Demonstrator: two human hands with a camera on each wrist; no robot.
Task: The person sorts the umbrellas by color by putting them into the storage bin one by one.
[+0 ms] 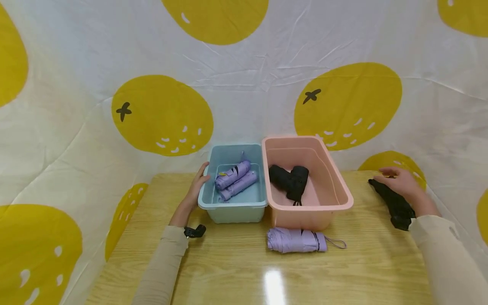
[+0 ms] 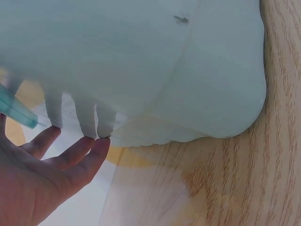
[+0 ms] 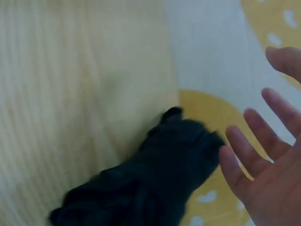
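Note:
My left hand (image 1: 196,186) is at the left side of a light blue bin (image 1: 232,214). In the left wrist view its fingertips (image 2: 101,143) touch the bin's outer wall. Two purple folded umbrellas (image 1: 238,185) lie inside this bin. Over at the right, my right hand (image 1: 404,184) hovers by a black folded umbrella (image 1: 392,203) on the table. The right wrist view shows that hand's fingers (image 3: 251,160) spread and extended beside the black umbrella, with nothing in the palm.
Beside the blue bin stands a larger pink bin (image 1: 335,182) holding black folded umbrellas (image 1: 290,181). A third purple umbrella (image 1: 295,240) with a wrist loop lies before it on the wooden table (image 1: 225,271). A fruit-patterned cloth (image 1: 244,106) hangs behind the bins.

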